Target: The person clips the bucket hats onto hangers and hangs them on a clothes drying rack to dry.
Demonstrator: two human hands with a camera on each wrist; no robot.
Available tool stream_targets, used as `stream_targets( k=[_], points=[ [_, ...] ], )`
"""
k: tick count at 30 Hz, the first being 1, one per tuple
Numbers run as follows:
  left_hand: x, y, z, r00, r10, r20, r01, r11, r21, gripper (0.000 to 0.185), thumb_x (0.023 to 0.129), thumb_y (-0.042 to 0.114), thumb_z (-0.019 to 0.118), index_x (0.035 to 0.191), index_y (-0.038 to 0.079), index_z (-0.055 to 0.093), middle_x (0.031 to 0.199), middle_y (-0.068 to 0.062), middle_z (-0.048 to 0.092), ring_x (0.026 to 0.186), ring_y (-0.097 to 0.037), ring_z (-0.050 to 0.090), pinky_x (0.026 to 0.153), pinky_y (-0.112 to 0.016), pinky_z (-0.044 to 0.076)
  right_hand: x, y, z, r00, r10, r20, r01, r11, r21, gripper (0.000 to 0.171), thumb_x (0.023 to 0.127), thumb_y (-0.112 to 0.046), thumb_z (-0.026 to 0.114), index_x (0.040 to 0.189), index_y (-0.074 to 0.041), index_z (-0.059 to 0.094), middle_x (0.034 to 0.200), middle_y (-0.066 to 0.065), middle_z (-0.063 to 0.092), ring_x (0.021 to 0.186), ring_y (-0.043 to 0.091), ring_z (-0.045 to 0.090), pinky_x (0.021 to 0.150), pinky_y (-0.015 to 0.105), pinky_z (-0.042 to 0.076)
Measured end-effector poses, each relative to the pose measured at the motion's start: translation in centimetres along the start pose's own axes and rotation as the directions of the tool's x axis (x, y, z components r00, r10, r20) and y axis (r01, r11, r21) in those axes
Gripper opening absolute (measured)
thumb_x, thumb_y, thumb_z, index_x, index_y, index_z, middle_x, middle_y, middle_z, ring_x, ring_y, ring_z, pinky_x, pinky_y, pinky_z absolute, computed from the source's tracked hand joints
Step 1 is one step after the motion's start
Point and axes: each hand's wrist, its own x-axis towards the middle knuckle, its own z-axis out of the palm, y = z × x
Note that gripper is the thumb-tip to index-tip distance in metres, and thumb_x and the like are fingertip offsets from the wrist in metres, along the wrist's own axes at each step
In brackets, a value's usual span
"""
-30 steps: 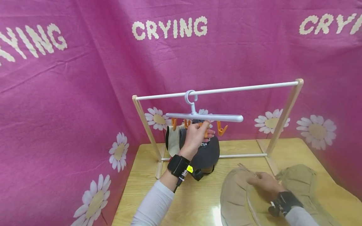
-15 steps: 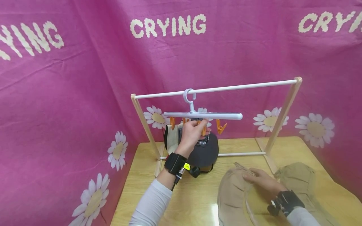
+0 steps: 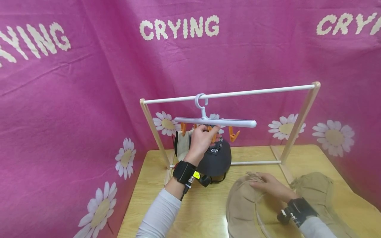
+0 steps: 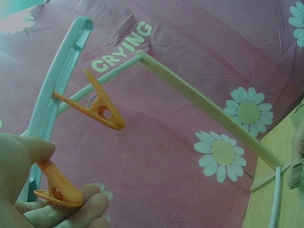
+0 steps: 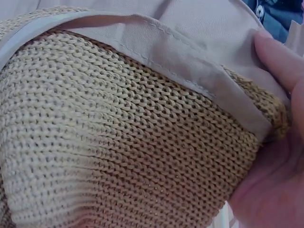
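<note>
1. Fingers, your left hand: pinching one orange clip under pale hanger.
2. Your right hand: gripping tan hat by its far edge, below and right of clip.

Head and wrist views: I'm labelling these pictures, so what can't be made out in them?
- Head view: part of the dark cap, behind the left hand.
- Head view: the near side of the tan hat, cut off by the bottom edge.
- Left wrist view: part of the pale hanger, behind the left hand.
- Right wrist view: part of the right hand, behind the tan hat.
</note>
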Motion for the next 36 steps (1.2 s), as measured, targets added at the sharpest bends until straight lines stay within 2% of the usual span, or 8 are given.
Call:
stream_targets(
  k=[3,5,9,11,16,23,30,36],
  points=[
    [0.0,0.0,-0.1,1.0,0.016,0.001,-0.016,1.0,0.007,0.04,0.094,0.04,0.078,0.079,0.012,0.054,0.088,-0.013,0.08,0.088,-0.029,0.079,0.069,-0.037,0.062,0.4,-0.3,0.4,0.999,-0.034,0.006,0.034,0.999,0.005,0.033,0.107,-0.018,0.061,0.136,-0.005,0.068,0.144,0.023,0.062,0.127,-0.002,0.055,0.106,0.02,0.042],
    [0.0,0.0,-0.3,0.999,0.031,0.006,-0.032,0.999,0.04,0.043,0.094,0.041,0.078,0.074,0.01,0.056,0.089,-0.012,0.08,0.084,-0.022,0.078,0.067,-0.033,0.06,0.7,-0.5,0.6,0.999,-0.051,0.01,0.051,0.998,0.024,0.034,0.107,-0.017,0.059,0.138,-0.004,0.067,0.148,0.025,0.057,0.13,-0.003,0.053,0.107,0.019,0.041],
    [-0.1,0.0,-0.6,0.999,0.045,0.028,-0.047,0.997,0.069,0.046,0.094,0.044,0.078,0.071,0.007,0.063,0.091,-0.015,0.079,0.082,-0.021,0.076,0.066,-0.03,0.059,1.1,-1.2,1.0,0.997,-0.07,-0.028,0.071,0.996,0.048,0.031,0.107,-0.015,0.059,0.135,-0.003,0.068,0.135,0.02,0.068,0.119,0.001,0.062,0.101,0.019,0.047],
    [-0.1,0.1,-0.7,0.998,0.04,0.048,-0.043,0.997,0.066,0.045,0.094,0.045,0.078,0.073,0.007,0.066,0.092,-0.015,0.079,0.084,-0.024,0.077,0.069,-0.031,0.061,1.3,-1.4,1.1,0.995,-0.081,-0.064,0.083,0.996,0.04,0.024,0.106,-0.014,0.061,0.124,-0.004,0.073,0.118,0.013,0.074,0.105,0.005,0.066,0.093,0.022,0.051],
    [-0.1,0.1,-0.7,0.996,0.036,0.078,-0.042,0.997,0.07,0.047,0.096,0.045,0.075,0.073,0.007,0.063,0.094,-0.015,0.08,0.092,-0.03,0.078,0.071,-0.031,0.061,1.7,-1.8,1.3,0.986,-0.11,-0.125,0.111,0.994,0.002,0.01,0.1,-0.003,0.064,0.102,-0.005,0.074,0.093,-0.002,0.069,0.085,0.006,0.061,0.077,0.025,0.052],
    [0.0,-0.4,0.2,0.991,0.125,0.039,-0.127,0.99,0.054,0.036,0.1,0.036,0.073,0.08,0.005,0.07,0.082,-0.015,0.078,0.087,-0.026,0.079,0.071,-0.025,0.057,1.7,-1.8,1.5,0.99,-0.06,-0.125,0.065,0.997,0.04,0.013,0.094,0.004,0.066,0.106,0.003,0.072,0.092,-0.003,0.068,0.082,0.004,0.059,0.073,0.023,0.052],
    [0.0,-0.6,1.2,0.976,0.216,0.01,-0.216,0.975,0.059,0.028,0.104,0.024,0.067,0.097,-0.001,0.076,0.09,-0.016,0.079,0.088,-0.025,0.079,0.066,-0.021,0.052,1.3,-2.0,1.5,0.998,-0.006,-0.058,0.012,0.994,0.108,0.018,0.095,-0.004,0.072,0.109,0.007,0.068,0.098,0.007,0.068,0.084,0.007,0.06,0.074,0.024,0.053],
    [0.1,-1.0,2.1,0.956,0.292,-0.011,-0.292,0.956,0.032,0.022,0.105,0.02,0.065,0.103,0.002,0.077,0.092,-0.016,0.08,0.092,-0.035,0.078,0.072,-0.023,0.058,1.5,-2.1,1.3,0.99,-0.039,-0.136,0.045,0.998,0.036,0.02,0.085,0.013,0.064,0.102,0.004,0.069,0.097,0.007,0.069,0.087,0.007,0.062,0.077,0.025,0.054]
  ],
)
